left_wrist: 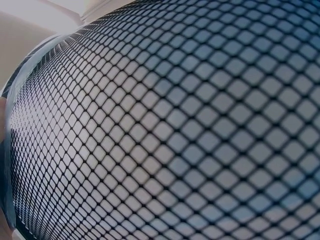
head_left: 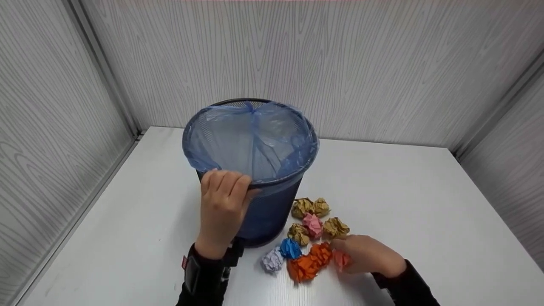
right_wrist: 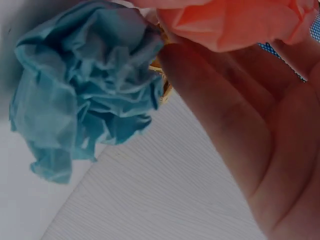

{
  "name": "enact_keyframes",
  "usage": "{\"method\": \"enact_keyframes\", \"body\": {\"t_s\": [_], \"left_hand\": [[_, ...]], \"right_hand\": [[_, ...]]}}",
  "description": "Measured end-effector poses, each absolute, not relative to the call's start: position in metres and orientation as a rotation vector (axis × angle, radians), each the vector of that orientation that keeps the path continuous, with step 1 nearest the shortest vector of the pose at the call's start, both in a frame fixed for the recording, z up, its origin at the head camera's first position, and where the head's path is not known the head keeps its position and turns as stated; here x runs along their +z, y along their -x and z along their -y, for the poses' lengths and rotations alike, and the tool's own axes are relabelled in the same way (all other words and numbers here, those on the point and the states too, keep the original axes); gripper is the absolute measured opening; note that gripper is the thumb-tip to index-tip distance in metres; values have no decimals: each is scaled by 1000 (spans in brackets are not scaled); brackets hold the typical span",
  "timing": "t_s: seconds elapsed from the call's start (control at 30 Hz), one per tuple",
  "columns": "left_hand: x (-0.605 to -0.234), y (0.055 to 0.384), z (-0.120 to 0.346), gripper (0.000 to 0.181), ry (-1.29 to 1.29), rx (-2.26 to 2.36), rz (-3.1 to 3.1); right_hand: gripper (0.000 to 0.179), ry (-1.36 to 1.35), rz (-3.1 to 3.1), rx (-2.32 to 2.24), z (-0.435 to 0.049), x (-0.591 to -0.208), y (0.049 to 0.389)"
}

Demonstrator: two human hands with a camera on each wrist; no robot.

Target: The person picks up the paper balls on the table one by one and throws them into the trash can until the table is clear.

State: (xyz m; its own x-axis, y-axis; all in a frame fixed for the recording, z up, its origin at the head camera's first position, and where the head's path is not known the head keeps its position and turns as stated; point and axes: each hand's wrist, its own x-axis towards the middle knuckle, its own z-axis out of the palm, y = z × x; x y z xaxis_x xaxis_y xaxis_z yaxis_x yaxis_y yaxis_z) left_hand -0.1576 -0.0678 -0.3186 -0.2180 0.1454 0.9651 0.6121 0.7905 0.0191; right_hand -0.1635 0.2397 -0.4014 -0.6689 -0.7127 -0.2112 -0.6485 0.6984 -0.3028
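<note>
My left hand (head_left: 225,202) grips the near rim of a black mesh wastebasket (head_left: 265,214), its fingers hooked over the edge. A translucent blue bag (head_left: 229,144) lines the basket and folds over its rim. In the left wrist view the dark mesh wall (left_wrist: 125,125) fills nearly everything. Low on the right, my right hand (head_left: 367,255) has its fingers around a salmon crumpled paper ball (head_left: 341,260). In the right wrist view, a teal paper ball (right_wrist: 90,95) lies by the fingertips; the hand hides it from the head view.
Several crumpled balls lie between basket and right hand: brown (head_left: 335,227), pink (head_left: 313,225), blue (head_left: 290,248), pale lilac (head_left: 272,260) and orange (head_left: 304,267). All rest on a white tabletop (head_left: 403,191). Grey wood-grain panels (head_left: 318,55) enclose the back and sides.
</note>
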Motion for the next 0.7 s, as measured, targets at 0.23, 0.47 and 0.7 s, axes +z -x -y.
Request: {"method": "enact_keyframes", "body": {"t_s": [0.23, 0.47, 0.7], "left_hand": [[-318, 156, 69, 31, 582, -474, 1785], [-318, 157, 68, 32, 590, -490, 1792], [-318, 157, 67, 32, 589, -485, 1789]], "right_hand": [[22, 1171, -2591, -381, -242, -390, 160], [23, 1195, -2637, -419, -239, -377, 156], [25, 1235, -2741, -478, -241, -363, 150]]}}
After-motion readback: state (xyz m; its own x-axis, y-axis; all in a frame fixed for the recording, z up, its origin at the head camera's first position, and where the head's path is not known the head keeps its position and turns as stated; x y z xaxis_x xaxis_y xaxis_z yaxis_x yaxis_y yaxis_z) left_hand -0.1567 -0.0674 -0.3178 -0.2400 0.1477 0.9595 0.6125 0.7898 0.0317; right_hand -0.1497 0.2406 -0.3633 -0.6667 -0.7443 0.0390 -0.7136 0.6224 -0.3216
